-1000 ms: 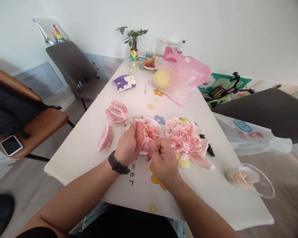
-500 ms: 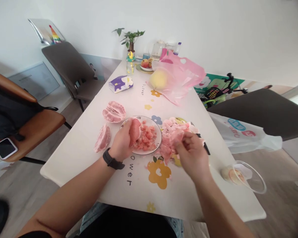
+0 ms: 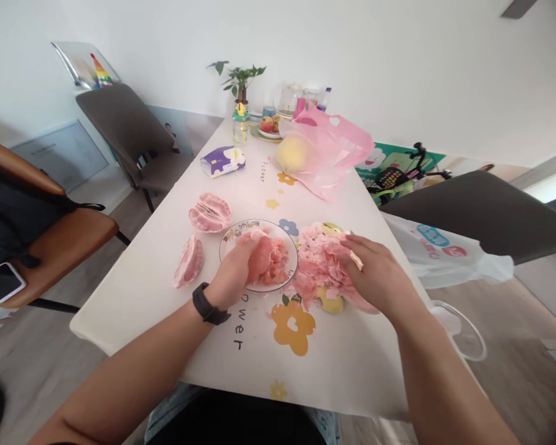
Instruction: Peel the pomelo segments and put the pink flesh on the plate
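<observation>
Pink pomelo segment (image 3: 260, 258) (pulpy) in left hand (image 3: 231, 275)

A head-worn camera is looking forward and down at the left hand (image 3: 234, 272) and right hand (image 3: 380, 278) from close above, with the table (image 3: 333, 364) stretching beyond them.

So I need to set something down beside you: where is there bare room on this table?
Bare table runs along the near edge, below the flower print, and there's a patch between the tissue pack and the pomelo half. It's crowded around the plate, under the left hand, and the pink pile, under the right hand.
</observation>
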`<state>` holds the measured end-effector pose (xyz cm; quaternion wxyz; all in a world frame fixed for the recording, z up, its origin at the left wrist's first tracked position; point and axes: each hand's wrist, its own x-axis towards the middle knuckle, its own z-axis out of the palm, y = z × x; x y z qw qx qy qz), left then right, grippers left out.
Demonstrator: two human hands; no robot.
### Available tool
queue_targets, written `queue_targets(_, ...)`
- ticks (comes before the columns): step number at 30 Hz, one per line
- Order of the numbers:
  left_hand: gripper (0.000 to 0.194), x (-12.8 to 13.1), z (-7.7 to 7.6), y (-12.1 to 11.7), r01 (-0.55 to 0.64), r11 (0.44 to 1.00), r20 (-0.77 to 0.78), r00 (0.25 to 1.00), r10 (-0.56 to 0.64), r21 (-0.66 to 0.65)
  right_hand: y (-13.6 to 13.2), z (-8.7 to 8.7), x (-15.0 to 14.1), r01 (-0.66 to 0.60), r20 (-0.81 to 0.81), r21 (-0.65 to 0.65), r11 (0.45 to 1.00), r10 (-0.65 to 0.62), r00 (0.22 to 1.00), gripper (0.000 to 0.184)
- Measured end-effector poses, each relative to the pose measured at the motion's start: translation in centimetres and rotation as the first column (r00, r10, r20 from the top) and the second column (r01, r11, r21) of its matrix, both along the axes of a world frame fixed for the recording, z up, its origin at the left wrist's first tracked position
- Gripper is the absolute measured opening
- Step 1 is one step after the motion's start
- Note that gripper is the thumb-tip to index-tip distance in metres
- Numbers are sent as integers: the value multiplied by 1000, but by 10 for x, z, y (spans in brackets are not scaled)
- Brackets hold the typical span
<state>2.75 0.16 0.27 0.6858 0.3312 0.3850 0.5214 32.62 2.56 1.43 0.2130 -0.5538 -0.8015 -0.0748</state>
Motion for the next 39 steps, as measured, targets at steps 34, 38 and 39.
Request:
queue_targets(34,27,-3,15,-13,194,964,-371,922,-115,183,-37,50,-88,-333,-437,-147,931,241,866,12)
queue_targets(38,24,-1,15,-13,209,953,-309,942,-135,220,-36,56,-92,-369,-404,-193,909,269,875,18)
queue_targets(39,23,-1,14,-13,217,954,-292,944,-152,205,-36,59,-94,-366,-399,-230,902,256,880,19)
